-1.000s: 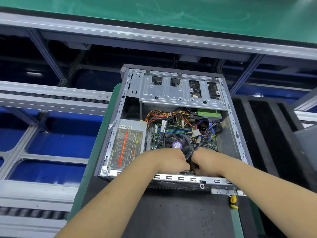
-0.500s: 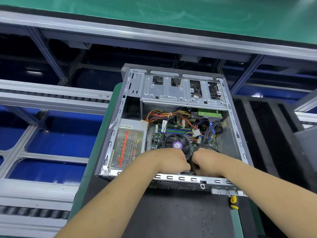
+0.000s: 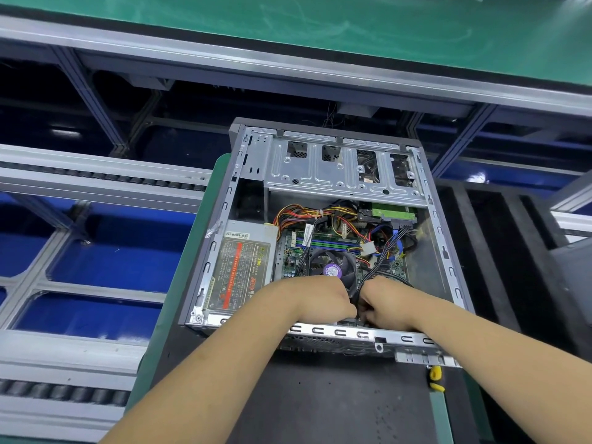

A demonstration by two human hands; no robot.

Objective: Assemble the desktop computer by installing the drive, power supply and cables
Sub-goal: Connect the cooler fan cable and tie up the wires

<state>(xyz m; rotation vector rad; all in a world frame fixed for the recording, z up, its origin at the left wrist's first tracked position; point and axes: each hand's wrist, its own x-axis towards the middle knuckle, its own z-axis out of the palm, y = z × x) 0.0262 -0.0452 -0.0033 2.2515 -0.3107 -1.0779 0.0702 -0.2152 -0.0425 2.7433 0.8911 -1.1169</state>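
An open desktop case [image 3: 448, 251] lies on its side on a black mat. The grey power supply [image 3: 238, 267] sits in its near-left corner. A green-edged drive [image 3: 395, 213] sits under the metal drive cage [image 3: 339, 174]. Coloured wires [image 3: 307, 216] run over the motherboard and its fan [image 3: 331, 267]. My left hand [image 3: 320, 299] and my right hand [image 3: 386, 299] meet knuckle to knuckle just inside the case's near edge. Both are closed around a black cable bundle [image 3: 368, 278] that rises between them. Their fingertips are hidden.
A yellow-handled tool [image 3: 435, 374] lies on the mat just right of the case's near corner. Roller conveyor rails [image 3: 96, 177] run along the left. A green-topped bench [image 3: 352, 33] spans the back. Black foam dividers [image 3: 499, 251] stand at the right.
Almost nothing differs. Both hands stay together at the same spot on the black cables; only slight finger shifts.
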